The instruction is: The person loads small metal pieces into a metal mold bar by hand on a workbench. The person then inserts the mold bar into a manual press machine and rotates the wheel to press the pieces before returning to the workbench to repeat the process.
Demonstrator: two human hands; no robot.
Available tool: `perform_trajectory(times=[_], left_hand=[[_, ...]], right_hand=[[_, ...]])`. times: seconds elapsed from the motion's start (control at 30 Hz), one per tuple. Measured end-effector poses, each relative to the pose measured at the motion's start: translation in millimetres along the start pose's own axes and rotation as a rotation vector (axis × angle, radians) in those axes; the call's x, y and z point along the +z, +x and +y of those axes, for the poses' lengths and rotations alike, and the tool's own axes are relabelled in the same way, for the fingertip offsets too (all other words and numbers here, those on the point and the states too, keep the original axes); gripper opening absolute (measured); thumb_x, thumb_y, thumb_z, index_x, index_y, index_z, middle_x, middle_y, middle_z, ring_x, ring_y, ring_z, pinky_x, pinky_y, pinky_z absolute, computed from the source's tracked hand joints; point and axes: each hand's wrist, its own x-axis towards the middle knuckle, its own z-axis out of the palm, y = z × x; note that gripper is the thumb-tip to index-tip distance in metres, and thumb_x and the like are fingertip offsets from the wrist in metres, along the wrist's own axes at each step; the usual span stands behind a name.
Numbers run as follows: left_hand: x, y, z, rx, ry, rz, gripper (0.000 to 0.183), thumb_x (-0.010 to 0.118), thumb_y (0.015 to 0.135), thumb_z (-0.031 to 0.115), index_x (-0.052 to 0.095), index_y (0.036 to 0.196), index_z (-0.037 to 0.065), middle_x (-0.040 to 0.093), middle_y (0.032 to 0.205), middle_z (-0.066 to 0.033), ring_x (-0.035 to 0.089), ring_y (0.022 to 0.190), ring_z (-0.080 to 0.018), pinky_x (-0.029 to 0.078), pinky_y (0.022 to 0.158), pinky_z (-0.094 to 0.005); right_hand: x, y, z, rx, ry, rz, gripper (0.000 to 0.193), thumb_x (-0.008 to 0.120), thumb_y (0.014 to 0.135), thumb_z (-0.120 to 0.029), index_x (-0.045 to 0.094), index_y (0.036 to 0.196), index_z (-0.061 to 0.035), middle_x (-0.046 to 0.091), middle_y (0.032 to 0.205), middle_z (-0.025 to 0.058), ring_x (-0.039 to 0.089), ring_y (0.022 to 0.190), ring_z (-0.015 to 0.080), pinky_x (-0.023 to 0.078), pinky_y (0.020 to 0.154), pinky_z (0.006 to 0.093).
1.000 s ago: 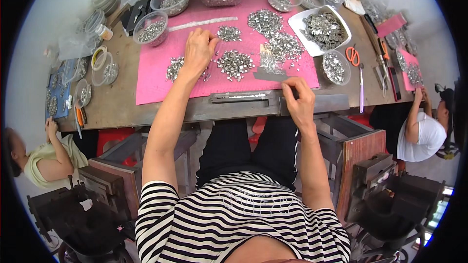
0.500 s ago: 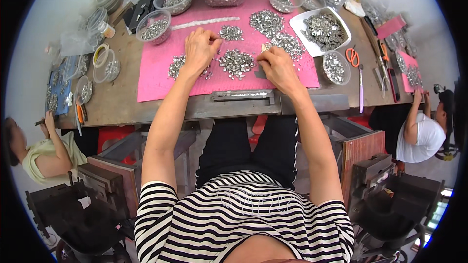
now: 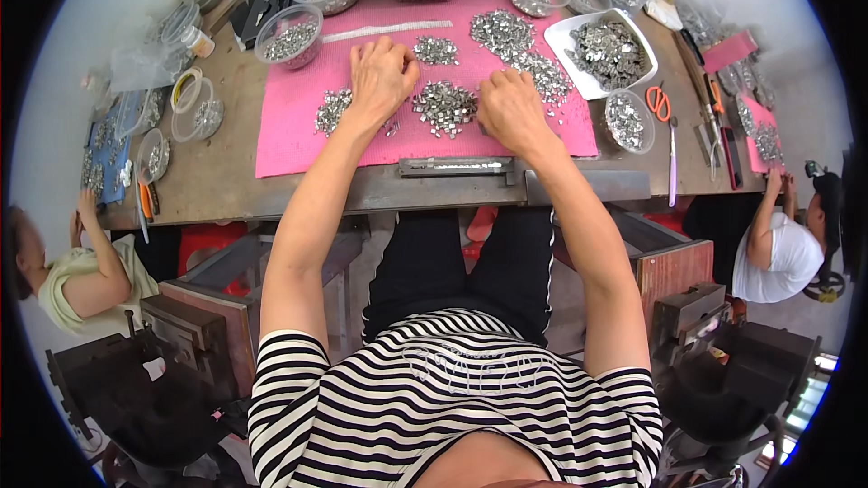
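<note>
Head view: both hands work over a pink mat (image 3: 294,152) on the worktable (image 3: 221,149). Small silvery metal pieces lie on the mat in separate piles.

Left hand (image 3: 384,79): positioned between the left pile (image 3: 331,112) and the small upper pile (image 3: 437,51), palm down. The fingers are bent, with the thumb near the index finger; whether a piece is gripped cannot be told.

Right hand (image 3: 514,112): positioned just beside the central pile (image 3: 444,108), on its right side. The fingers are curled downward and the fingertips are hidden; whether they are together, apart or clamped on a piece cannot be told.

Fixture: a narrow metal holder (image 3: 434,172) lies at the near table edge, below the central pile, with a row of bright pieces along it.

Surroundings: a white tray (image 3: 585,85) of pieces stands at the mat's right side. Orange-handled scissors (image 3: 659,104) and a purple-handled tool (image 3: 673,167) lie further right.
</note>
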Motion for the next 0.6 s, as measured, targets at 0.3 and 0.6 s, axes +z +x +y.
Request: perform_trajectory(times=[0.3,0.6], left_hand=[[-6,-4,5,0.058,0.021,0.03,0.007,0.07,0.084,0.016,0.069,0.086,0.009,0.064,0.09,-0.0077,0.059,0.091,-0.0268,0.037,0.091,-0.0467],[-30,-42,90,0.272,-0.219,-0.362,0.006,0.068,0.09,0.009,0.065,0.095,0.007,0.061,0.095,-0.0067,0.058,0.098,-0.0266,0.038,0.095,-0.0427]], right_hand=[[-38,-69,13,0.216,0.43,-0.064,0.008,0.072,0.081,-0.005,0.065,0.081,0.0,0.063,0.079,0.0125,0.062,0.076,0.0304,0.049,0.068,0.0411],[-38,-74,14,0.373,0.702,-0.064,0.012,0.075,0.085,-0.009,0.071,0.09,0.0006,0.065,0.082,0.0118,0.063,0.076,0.0259,0.049,0.068,0.038]])
